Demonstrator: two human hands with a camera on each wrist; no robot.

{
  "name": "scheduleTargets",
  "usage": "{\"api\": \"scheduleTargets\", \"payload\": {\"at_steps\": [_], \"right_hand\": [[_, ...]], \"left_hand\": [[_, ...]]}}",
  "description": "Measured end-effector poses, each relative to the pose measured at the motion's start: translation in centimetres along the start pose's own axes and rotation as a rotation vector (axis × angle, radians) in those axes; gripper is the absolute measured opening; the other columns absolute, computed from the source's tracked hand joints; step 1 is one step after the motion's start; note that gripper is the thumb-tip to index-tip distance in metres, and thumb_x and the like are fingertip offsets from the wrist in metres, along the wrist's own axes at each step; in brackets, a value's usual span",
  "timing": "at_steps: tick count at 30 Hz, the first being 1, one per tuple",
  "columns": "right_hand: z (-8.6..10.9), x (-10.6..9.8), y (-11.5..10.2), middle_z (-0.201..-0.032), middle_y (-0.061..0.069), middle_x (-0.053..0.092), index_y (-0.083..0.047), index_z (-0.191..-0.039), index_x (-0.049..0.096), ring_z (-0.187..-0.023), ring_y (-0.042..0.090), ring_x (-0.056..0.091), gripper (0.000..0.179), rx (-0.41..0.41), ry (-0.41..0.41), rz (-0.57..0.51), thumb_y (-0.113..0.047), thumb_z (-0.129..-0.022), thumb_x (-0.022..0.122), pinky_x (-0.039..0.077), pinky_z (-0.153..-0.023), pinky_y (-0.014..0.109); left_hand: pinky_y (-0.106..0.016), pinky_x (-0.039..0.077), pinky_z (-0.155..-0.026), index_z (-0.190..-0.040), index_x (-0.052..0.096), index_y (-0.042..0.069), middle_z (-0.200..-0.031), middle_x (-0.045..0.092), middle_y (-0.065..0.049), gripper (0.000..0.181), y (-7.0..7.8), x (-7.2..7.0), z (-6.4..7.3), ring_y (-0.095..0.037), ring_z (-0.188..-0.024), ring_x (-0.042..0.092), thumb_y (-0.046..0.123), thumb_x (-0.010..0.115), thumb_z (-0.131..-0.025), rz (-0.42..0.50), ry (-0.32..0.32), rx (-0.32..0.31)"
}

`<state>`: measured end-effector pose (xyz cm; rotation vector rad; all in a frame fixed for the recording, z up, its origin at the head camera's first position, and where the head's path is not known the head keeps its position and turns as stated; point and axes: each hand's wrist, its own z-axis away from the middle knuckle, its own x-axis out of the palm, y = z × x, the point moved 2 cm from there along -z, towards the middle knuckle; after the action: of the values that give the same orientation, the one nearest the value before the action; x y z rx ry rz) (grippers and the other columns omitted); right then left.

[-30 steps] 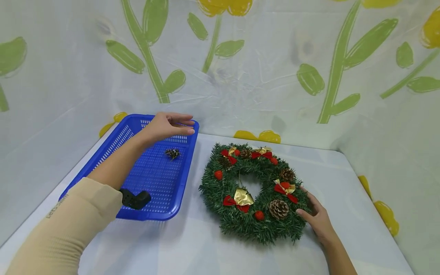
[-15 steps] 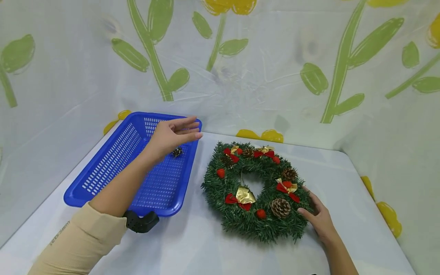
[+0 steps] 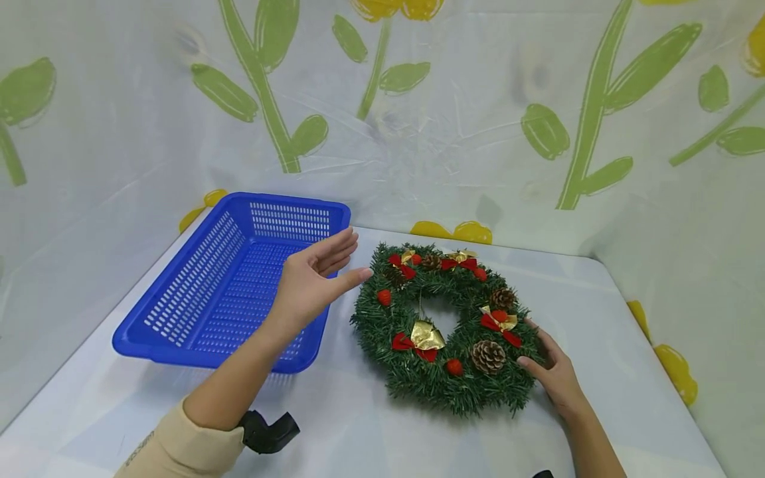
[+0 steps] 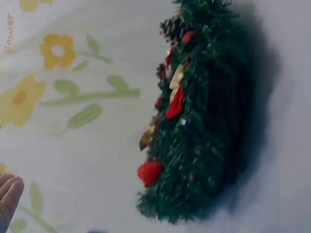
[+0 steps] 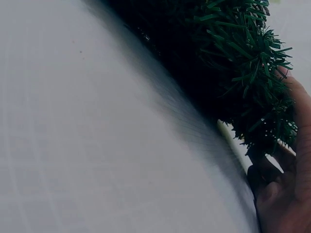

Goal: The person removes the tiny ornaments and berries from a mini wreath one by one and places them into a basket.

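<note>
Wreath (image 3: 465, 340) sits mid-right on the table (image 3: 358, 425), right hand (image 3: 556, 382) gripping its right edge; looks light and springy, so outer greenery's probably the safest hold, not the bows (image 3: 425, 336) or pinecones (image 3: 488, 357). Left hand (image 3: 311, 282) is empty, fingers straight, with the blue basket (image 3: 239, 299) likely crowding that side.

Next to the right hand (image 3: 556, 378) is a deep green wreath (image 3: 469, 330), dotted with red berries (image 3: 454, 367) and brown pinecones (image 3: 488, 356) with paler edges. Its bows (image 3: 502, 322) pair bright red with shiny gold. On the far side of the left hand (image 3: 307, 282) is a solid royal-blue basket (image 3: 248, 285), patterned with rows of small slots. Behind the left hand come a plain beige sleeve (image 3: 188, 448) with dark lettering and a black wrist device (image 3: 271, 431). Beneath both hands, the white bench (image 3: 358, 431) has faint blue-grey patches. Beyond them, a whitish wall covering (image 3: 442, 166) bears large yellow flowers and light green stems and leaves.
</note>
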<state>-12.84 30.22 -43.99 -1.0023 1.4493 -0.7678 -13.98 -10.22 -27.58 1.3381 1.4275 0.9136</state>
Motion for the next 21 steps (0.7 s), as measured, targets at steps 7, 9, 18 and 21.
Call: {"api": "scheduleTargets", "payload": {"at_steps": [7,9,18,21], "right_hand": [[0.0,-0.1,0.0,-0.151,-0.005,0.028,-0.012,-0.150,0.028,-0.124,-0.016,0.025,0.065,0.010,0.002,0.009,-0.009,-0.093,0.059,0.026,-0.092,0.000],[0.1,-0.1,0.0,-0.152,-0.005,0.027,-0.012,-0.150,0.027,-0.125,-0.015,0.024,0.065,0.011,-0.001,0.008,-0.009,-0.093,0.059,0.026,-0.092,0.000],[0.1,-0.1,0.0,-0.152,-0.005,0.026,-0.013,-0.150,0.028,-0.125,-0.016,0.022,0.064,0.008,0.001,0.022,-0.009,-0.093,0.058,0.025,-0.092,-0.001],[0.0,-0.1,-0.1,-0.152,-0.006,0.026,-0.012,-0.150,0.027,-0.126,-0.015,0.022,0.064,-0.010,-0.002,0.019,-0.007,-0.093,0.057,0.025,-0.093,-0.001]], "left_hand": [[-0.023,0.039,-0.103,-0.145,0.039,0.014,-0.146,0.043,0.000,0.077,-1.3,2.4,1.2,-0.013,-0.132,0.043,0.018,0.078,-0.079,-0.008,0.035,0.000],[-0.023,0.037,-0.105,-0.146,0.036,0.018,-0.148,0.039,0.003,0.081,-1.7,3.2,1.5,-0.013,-0.134,0.039,0.021,0.079,-0.078,-0.035,0.034,-0.005],[-0.036,0.034,-0.109,-0.148,0.032,0.026,-0.149,0.036,0.004,0.087,-3.2,6.5,2.4,-0.021,-0.134,0.040,0.025,0.080,-0.076,-0.109,0.112,0.096],[-0.030,0.033,-0.109,-0.146,0.035,0.026,-0.149,0.037,0.005,0.084,-4.1,7.2,2.3,-0.016,-0.135,0.038,0.023,0.080,-0.076,-0.055,0.146,0.089]]}}
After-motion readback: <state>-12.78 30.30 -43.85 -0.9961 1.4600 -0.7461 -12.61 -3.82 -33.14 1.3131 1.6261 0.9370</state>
